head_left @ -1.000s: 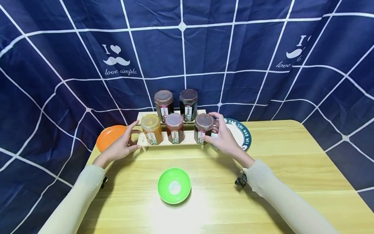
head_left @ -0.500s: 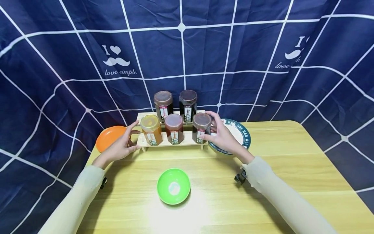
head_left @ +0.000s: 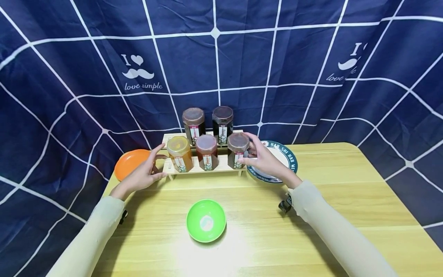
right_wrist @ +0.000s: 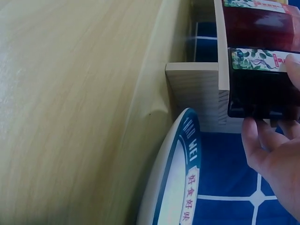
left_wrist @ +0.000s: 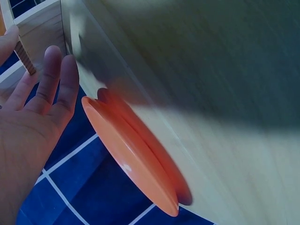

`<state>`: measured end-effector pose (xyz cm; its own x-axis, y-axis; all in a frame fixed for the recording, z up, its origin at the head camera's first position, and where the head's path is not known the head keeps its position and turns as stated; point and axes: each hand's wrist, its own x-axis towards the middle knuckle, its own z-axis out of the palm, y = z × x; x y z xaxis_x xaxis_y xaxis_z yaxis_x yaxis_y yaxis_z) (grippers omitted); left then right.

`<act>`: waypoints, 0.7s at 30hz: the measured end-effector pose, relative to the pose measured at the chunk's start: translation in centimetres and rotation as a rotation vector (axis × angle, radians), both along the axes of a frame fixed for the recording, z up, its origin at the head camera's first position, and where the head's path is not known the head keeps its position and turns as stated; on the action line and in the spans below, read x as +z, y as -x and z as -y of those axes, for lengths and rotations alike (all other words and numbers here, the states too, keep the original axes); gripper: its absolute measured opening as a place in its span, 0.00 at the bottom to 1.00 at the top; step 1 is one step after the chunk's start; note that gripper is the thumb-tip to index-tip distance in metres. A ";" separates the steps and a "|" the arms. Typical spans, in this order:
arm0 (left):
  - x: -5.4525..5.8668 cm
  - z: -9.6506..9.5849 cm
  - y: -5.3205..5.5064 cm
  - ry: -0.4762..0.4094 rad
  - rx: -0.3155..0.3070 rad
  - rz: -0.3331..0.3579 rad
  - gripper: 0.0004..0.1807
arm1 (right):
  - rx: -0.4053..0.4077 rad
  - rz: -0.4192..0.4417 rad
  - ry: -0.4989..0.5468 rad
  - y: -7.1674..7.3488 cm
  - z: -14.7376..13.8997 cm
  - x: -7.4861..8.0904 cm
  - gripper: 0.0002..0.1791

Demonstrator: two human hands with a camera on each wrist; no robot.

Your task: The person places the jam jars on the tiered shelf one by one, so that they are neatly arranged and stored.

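In the head view, a two-tier wooden rack [head_left: 225, 163] stands at the back of the table. My left hand [head_left: 143, 173] holds its left end; in the left wrist view the thumb and index finger lie either side of a board's end, the other fingers extended. At the right end of the lower tier, my right hand [head_left: 264, 159] grips a dark jar [head_left: 238, 152], thumb in front, fingers at its side and partly hidden. The jar stands upright. Left of it are a reddish jar [head_left: 207, 153] and an orange-yellow jar [head_left: 180, 154].
Two dark jars, one left [head_left: 194, 125] and one right [head_left: 223, 125], occupy the upper tier. An orange plate [head_left: 129, 165] lies beyond my left hand. Behind my right hand is a white plate [head_left: 288, 154] with a lettered green-blue rim. A green bowl [head_left: 206, 209] sits nearer me.
My right hand has shifted slightly left with the dark jar, bringing it closer to the reddish jar. The left hand and the other jars look unmoved.
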<state>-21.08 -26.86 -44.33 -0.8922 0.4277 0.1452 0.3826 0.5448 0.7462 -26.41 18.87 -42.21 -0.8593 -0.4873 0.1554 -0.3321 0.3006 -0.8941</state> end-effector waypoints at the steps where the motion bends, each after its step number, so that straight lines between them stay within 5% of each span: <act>1: 0.0 0.0 0.0 -0.002 0.000 -0.002 0.58 | -0.003 0.001 -0.001 0.0 0.0 -0.1 0.55; 12: 0.3 -1.1 -0.7 0.068 0.021 -0.056 0.57 | -0.024 -0.068 -0.044 -1.2 -1.2 0.0 0.56; 21: 0.6 -0.6 -4.1 0.294 0.177 -0.232 0.48 | -0.048 -0.341 -0.346 -5.0 -5.5 0.8 0.52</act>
